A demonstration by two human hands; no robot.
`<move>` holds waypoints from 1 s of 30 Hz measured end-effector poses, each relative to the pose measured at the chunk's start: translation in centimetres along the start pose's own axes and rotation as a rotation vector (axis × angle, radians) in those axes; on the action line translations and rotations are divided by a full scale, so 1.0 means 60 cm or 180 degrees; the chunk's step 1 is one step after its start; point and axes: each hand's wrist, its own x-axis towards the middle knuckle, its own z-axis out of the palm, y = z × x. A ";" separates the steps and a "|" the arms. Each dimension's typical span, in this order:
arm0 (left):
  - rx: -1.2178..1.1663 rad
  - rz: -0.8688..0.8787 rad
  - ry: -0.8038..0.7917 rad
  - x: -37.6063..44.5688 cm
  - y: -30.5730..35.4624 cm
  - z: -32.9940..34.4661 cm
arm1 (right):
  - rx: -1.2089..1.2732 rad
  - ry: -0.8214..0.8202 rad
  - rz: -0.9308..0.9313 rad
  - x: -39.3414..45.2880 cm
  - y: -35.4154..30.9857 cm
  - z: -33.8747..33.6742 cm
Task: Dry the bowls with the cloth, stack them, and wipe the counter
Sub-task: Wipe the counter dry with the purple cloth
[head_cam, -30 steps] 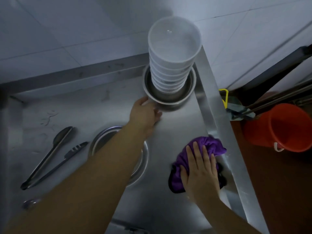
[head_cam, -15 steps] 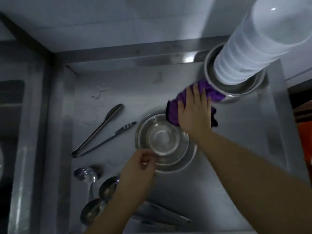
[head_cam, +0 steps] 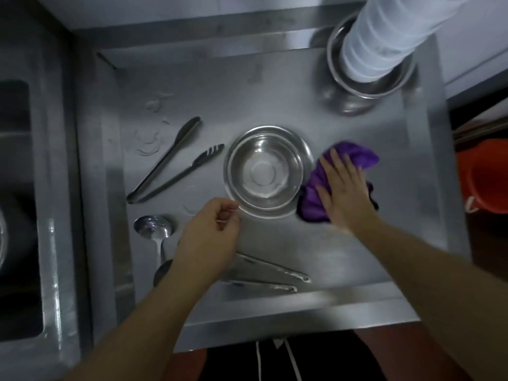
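A steel bowl (head_cam: 268, 171) sits upright in the middle of the steel counter (head_cam: 275, 92). My left hand (head_cam: 211, 235) is at its near-left rim, fingers curled, fingertips pinching the edge. Just right of the bowl lies a purple cloth (head_cam: 354, 156); my right hand (head_cam: 343, 188) presses flat on it with straight fingers. At the back right corner a tall stack of white bowls (head_cam: 384, 37) stands inside another steel bowl (head_cam: 368, 88).
Long tongs (head_cam: 170, 160) lie left of the bowl. A ladle (head_cam: 152, 226) and a second pair of tongs (head_cam: 270, 273) are near the front edge. A sink (head_cam: 16, 188) is at the far left. An orange bucket (head_cam: 486, 177) stands on the floor to the right.
My right hand slid the purple cloth from beside the stacked bowls toward me, to the right of the middle bowl. My left hand stays at that bowl's rim.
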 end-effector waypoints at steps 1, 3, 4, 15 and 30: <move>0.0069 0.0012 -0.0035 -0.011 -0.002 0.005 | 0.0044 -0.0047 0.0166 -0.059 0.011 0.006; 0.0294 0.0070 -0.0104 -0.029 -0.009 0.016 | 0.0035 -0.0153 0.0495 -0.165 0.027 0.019; 0.0454 0.0083 -0.0153 -0.037 -0.015 0.022 | -0.0022 -0.0251 0.0590 -0.210 0.032 0.025; 0.1429 0.0014 -0.0319 -0.142 -0.043 0.091 | -0.0314 -0.1031 -0.0232 -0.354 0.022 0.021; 0.1394 -0.0383 0.0131 -0.255 -0.116 0.093 | -0.0495 -0.1450 0.0609 -0.372 0.106 -0.034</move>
